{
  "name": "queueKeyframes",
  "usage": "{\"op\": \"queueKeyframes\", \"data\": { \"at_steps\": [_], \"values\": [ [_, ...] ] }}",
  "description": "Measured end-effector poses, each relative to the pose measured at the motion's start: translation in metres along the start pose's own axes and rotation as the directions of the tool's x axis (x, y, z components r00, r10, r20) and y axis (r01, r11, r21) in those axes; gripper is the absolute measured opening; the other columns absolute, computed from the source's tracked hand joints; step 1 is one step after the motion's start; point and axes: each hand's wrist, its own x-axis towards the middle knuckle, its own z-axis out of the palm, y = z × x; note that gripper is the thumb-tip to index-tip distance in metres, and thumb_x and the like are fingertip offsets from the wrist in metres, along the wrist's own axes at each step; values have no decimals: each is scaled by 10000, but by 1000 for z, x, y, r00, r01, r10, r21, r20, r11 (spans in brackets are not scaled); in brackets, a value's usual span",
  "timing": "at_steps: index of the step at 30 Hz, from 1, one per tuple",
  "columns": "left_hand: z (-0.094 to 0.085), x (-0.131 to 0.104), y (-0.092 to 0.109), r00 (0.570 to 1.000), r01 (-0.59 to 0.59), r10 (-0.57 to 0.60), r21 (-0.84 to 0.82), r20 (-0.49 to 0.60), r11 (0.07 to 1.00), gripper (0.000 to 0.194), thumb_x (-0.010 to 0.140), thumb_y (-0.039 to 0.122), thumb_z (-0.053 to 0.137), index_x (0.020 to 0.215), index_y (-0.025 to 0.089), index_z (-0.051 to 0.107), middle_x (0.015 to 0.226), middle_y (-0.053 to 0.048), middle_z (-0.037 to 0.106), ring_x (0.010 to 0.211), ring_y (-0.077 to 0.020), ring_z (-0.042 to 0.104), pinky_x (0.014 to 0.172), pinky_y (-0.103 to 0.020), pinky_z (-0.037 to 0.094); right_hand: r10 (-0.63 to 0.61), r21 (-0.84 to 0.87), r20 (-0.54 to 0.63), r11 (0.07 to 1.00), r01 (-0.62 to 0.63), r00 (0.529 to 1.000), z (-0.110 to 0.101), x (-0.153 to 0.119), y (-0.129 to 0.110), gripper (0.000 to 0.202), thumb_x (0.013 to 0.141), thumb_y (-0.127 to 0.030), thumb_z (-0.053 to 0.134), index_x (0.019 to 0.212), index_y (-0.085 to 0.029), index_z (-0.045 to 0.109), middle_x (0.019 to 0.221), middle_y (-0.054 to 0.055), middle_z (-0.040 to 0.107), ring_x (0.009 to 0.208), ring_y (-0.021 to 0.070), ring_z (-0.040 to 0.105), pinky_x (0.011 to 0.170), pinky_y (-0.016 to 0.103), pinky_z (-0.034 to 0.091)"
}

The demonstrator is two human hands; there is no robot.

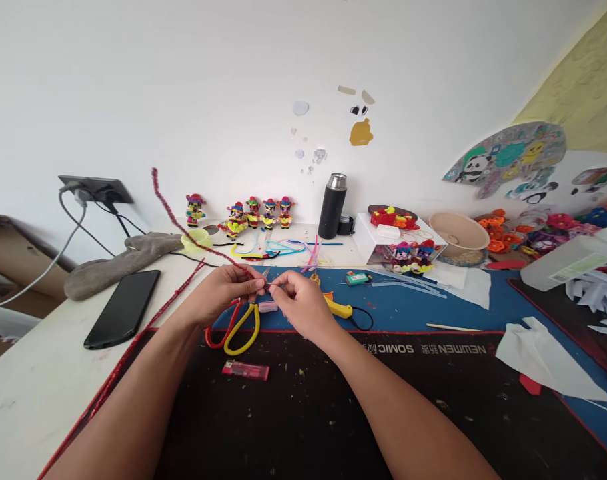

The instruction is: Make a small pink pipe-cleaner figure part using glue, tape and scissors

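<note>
A long dark-red pipe cleaner (183, 230) runs up and to the left out of my left hand (236, 285), which pinches it near its lower end. My right hand (301, 300) meets the left fingertips in a pinch around something too small to make out. Just below the hands lie scissors with one red and one yellow handle (243, 340). A pink lighter (246, 371) rests on the black mat (293, 427) between my forearms. Beside my left forearm stretches another dark-red pipe cleaner (156, 317).
A black phone (123, 309) lies at the left. Several small figures (235, 220) and a black flask (332, 207) stand along the wall. The yellow-handled glue gun (339, 308) is right of my hands. Farther right are a white box (368, 243) and a clear bottle (566, 263).
</note>
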Motion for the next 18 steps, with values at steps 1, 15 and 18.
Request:
{"op": "queueKeyframes", "data": {
  "at_steps": [1, 15, 18],
  "values": [
    [1, 0, 0, 1000, 0, 0, -19, 0, 1000, 449, 646, 564, 964, 787, 171, 801, 708, -39, 699, 666, -171, 590, 633, -284, 488, 4, 22, 2, 1000, -4, 1000, 0, 0, 1, 151, 973, -375, 617, 944, -228, 636, 624, -54, 582, 539, 147, 524, 522, 258, 334],
    [0, -2, 0, 999, 29, -32, -96, -27, 995, 456, 638, 517, 980, 878, 166, 814, 793, -71, 761, 696, -181, 632, 669, -305, 517, 31, 86, -47, 996, -26, 998, -2, 0, -6, 162, 943, -383, 606, 887, -231, 608, 583, -66, 520, 484, 136, 486, 498, 251, 342],
    [-1, -2, -2, 999, 32, -32, -43, 7, 999, 445, 682, 568, 939, 839, 170, 817, 795, -87, 770, 706, -196, 646, 687, -322, 532, 23, 74, -60, 997, -19, 998, -2, 0, -7, 150, 930, -373, 600, 871, -236, 592, 578, -70, 506, 492, 138, 477, 512, 253, 344]
  ]
}}
